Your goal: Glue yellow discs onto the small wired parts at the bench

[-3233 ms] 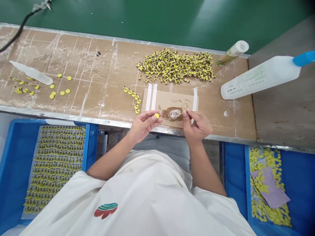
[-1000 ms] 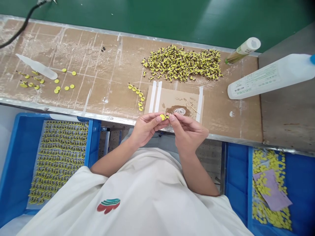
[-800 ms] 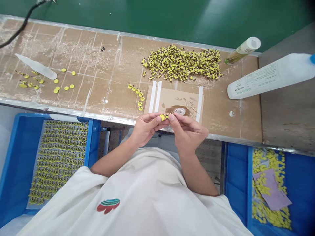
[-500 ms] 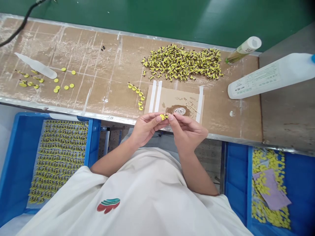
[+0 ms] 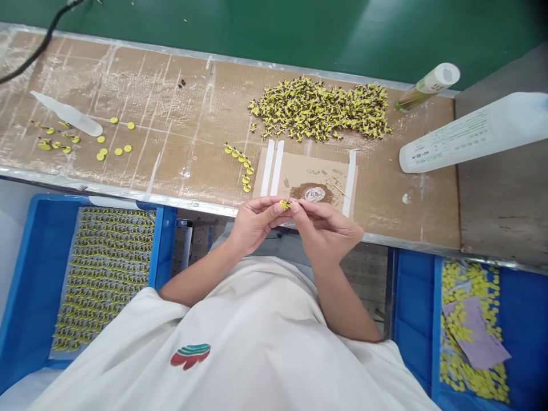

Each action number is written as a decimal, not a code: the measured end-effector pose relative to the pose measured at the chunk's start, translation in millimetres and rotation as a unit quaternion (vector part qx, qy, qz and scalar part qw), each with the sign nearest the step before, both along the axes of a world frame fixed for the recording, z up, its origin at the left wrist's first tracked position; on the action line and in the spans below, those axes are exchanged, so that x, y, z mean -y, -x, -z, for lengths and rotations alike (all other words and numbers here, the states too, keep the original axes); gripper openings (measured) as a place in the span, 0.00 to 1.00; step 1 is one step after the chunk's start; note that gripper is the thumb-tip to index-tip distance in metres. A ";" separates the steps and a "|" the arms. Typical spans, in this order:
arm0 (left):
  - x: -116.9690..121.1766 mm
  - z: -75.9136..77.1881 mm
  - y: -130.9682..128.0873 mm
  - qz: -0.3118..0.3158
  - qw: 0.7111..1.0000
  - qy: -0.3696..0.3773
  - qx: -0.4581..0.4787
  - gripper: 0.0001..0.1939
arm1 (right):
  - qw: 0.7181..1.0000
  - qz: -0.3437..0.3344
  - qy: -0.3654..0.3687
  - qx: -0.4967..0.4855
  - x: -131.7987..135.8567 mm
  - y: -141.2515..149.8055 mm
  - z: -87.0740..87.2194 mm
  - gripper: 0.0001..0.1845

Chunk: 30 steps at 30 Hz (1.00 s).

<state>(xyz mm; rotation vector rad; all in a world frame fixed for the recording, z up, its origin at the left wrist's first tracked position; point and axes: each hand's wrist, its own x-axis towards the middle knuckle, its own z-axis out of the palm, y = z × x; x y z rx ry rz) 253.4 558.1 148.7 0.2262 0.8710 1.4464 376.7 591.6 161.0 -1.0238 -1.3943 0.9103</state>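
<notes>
Left hand [image 5: 255,222] and right hand [image 5: 329,227] pinch a yellow piece [image 5: 283,204] (tiny).

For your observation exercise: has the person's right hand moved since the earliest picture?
Yes. The right hand has shifted left, away from the brown glue patch on the cardboard, to meet the left hand at the small yellow piece.

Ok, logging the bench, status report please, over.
Left hand and right hand pinch one small yellow round part together at the bench edge. Brown glue puddle on cardboard pad just beyond. Nothing between them.
</notes>
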 end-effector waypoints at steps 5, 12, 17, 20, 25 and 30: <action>1.9 -0.5 -0.6 -0.003 1.000 -0.012 -0.012 0.14 | 1.000 -0.011 -0.002 -0.002 0.2 -0.5 -1.4 0.07; 2.9 -0.3 -1.6 -0.017 1.000 -0.013 -0.017 0.12 | 1.000 -0.029 0.005 0.004 -1.8 -0.4 -3.5 0.06; 2.3 -2.2 -1.5 -0.028 0.999 0.006 -0.022 0.13 | 0.998 -0.054 0.036 -0.013 -4.2 -1.1 -5.2 0.06; 1.6 -4.8 -2.0 -0.031 0.999 0.018 -0.026 0.14 | 0.998 -0.044 0.038 0.000 -5.1 -1.4 -6.5 0.05; -1.0 -8.1 -3.6 -0.042 0.998 0.031 -0.028 0.16 | 0.998 -0.044 0.033 -0.005 -6.8 0.0 -8.8 0.05; -2.8 -8.5 -4.2 -0.044 0.998 0.020 -0.032 0.14 | 0.999 -0.036 0.034 -0.021 -7.6 0.6 -7.0 0.06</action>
